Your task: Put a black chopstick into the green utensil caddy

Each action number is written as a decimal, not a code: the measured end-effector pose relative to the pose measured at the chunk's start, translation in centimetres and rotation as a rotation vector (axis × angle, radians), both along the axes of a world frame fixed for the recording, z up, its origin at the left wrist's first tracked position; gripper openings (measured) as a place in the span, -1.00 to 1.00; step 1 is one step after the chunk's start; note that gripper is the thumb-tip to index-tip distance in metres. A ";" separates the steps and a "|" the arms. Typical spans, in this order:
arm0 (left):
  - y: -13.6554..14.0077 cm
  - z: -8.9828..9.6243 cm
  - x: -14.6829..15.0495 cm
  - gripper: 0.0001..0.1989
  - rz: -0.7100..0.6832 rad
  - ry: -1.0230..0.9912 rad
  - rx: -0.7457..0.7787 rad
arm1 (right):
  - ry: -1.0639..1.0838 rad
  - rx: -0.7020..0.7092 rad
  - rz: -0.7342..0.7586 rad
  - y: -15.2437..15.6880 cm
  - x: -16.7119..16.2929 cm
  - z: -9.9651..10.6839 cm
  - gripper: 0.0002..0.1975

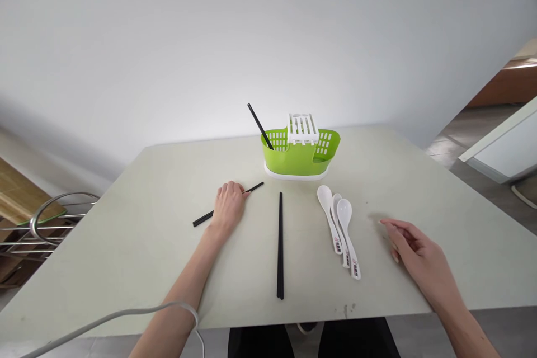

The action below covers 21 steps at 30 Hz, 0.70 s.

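My left hand [229, 207] lies over a pair of black chopsticks [203, 218] on the left of the table, its fingers closed around their middle; the covered part is hidden. A second pair of black chopsticks [280, 246] lies lengthwise at the centre. Three white spoons [344, 229] lie bunched to the right of that pair, bowls pointing away from me. My right hand [413, 251] is to the right of the spoons, apart from them, fingers loosely bent and holding nothing. Behind stands a green utensil basket [293, 161] with black chopsticks [258, 122] leaning out of its left compartment.
A white slotted rack [302, 130] sits across the basket's middle. The pale table [168, 179] meets the wall [210, 56] at its back edge. A grey cable [126, 312] loops over my left forearm. A metal rack [50, 224] stands left of the table.
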<state>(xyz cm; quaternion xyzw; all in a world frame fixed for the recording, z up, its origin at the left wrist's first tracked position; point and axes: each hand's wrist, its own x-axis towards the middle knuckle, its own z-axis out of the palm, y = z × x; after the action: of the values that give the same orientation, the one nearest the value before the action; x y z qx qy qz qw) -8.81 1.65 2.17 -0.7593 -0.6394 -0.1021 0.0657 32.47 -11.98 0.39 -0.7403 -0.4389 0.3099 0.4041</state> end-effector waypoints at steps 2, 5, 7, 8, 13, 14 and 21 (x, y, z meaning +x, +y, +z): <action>-0.1 0.0 0.1 -0.76 -0.006 0.023 0.009 | -0.005 0.007 0.005 -0.1 0.0 0.0 -0.49; -0.2 0.0 0.1 -0.72 -0.012 0.046 0.016 | -0.017 0.008 0.008 -0.1 0.1 0.0 -0.47; -0.2 0.1 0.2 -0.69 -0.018 0.039 0.016 | -0.021 0.004 0.008 -0.1 0.1 0.0 -0.47; -0.2 0.2 0.2 -0.68 -0.023 0.032 0.014 | -0.022 0.003 0.007 -0.1 0.1 0.0 -0.48; -0.3 0.5 0.2 -0.71 -0.033 -0.041 0.017 | -0.013 0.006 0.009 0.0 0.2 -0.1 -0.48; -0.3 0.6 0.2 -0.71 -0.030 -0.069 0.020 | -0.011 0.009 0.009 0.0 0.2 -0.2 -0.49; -0.9 2.3 1.2 -0.79 0.025 -0.510 0.114 | 0.015 -0.002 0.007 0.0 0.3 -0.3 -0.52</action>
<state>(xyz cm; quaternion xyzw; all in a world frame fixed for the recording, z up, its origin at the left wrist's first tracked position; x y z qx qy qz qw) -7.60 0.77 4.46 -0.6960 -0.6379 -0.3252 -0.0536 32.72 -11.96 0.11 -0.7368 -0.4381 0.3174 0.4056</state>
